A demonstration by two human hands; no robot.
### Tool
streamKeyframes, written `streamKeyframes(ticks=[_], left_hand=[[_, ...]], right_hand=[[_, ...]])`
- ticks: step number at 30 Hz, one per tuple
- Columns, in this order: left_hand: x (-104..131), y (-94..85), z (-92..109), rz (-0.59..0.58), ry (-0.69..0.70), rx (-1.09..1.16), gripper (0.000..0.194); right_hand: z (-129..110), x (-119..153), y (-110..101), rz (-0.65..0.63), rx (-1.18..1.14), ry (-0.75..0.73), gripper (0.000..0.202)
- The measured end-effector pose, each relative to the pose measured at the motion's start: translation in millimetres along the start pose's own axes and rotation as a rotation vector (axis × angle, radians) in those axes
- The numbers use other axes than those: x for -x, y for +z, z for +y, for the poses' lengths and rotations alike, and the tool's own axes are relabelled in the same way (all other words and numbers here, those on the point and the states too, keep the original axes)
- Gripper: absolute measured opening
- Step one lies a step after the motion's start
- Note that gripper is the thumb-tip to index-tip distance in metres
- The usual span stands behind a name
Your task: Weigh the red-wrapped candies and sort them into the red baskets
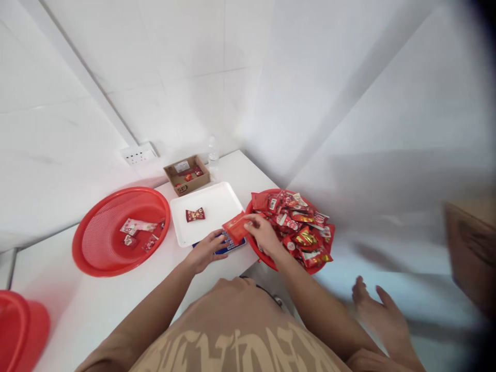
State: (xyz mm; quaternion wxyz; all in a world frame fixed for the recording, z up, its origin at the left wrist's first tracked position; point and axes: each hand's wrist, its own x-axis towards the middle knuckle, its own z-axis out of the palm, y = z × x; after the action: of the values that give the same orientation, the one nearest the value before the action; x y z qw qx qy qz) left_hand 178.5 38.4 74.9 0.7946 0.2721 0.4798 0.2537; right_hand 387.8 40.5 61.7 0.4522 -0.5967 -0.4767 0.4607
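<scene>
My right hand [263,235] pinches a flat red packet [235,227] by its right side, beside the heaped red basket [267,262]. Facing it, my left hand [207,252] has its fingers apart and holds nothing, close to the packet's left edge. Below the packet shows part of the blue keypad [220,244] of a scale. On the scale's white tray [225,196] lies one dark red wrapped snack [195,214]. Many red and gold snack packets [298,219] fill the basket at the right.
Left of the scale, a red mesh basket [101,258] holds several packets. Behind stand a small cardboard box [194,183] and a clear bottle [213,152]. Another person's hand [382,315] is at the lower right, near a brown carton [470,253]. Red containers [36,330] sit lower left.
</scene>
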Motion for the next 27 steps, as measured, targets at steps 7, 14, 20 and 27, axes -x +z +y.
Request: streamKeyframes(ticks=[7, 14, 20, 27], left_hand=[[-14, -9.4, 4, 0.258, 0.036, 0.198, 0.019], [-11, -49.5, 9, 0.498, 0.02, 0.307, 0.026], [1, -44.1, 5, 0.517, 0.015, 0.207, 0.056], [13, -33.2, 2, 0.424, 0.003, 0.025, 0.026]], right_hand=[[14, 4, 16, -0.137, 0.123, 0.046, 0.041], [34, 1, -81, 0.241, 0.927, 0.011, 0.042], [46, -4, -110, 0.176, 1.169, 0.206, 0.052], [38, -15, -121, 0.371, 0.799, 0.234, 0.042]])
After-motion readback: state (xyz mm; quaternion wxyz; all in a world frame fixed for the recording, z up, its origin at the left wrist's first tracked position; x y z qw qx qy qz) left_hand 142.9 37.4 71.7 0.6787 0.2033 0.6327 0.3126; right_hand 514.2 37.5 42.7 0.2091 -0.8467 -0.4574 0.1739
